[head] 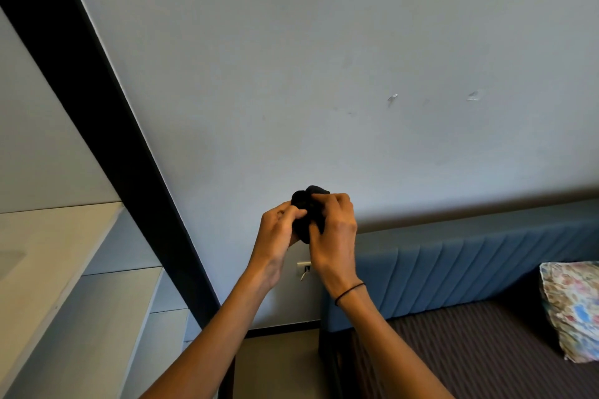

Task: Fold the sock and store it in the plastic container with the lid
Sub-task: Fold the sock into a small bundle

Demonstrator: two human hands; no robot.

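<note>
A black sock [304, 204], bunched into a small bundle, is held up in the air in front of the pale wall. My left hand [278, 230] grips its left and lower side, thumb pressed against the fabric. My right hand [334, 223] closes over its right side, fingers curled on top. A thin black band circles my right wrist. Most of the sock is hidden between the two hands. No plastic container or lid is in view.
A white shelf unit [64, 285] with a black frame post [107, 126] stands at the left. A bed with a blue padded headboard [470, 266], dark striped cover [470, 353] and a floral pillow [573, 308] lies at the lower right. A wall socket [304, 267] sits below my hands.
</note>
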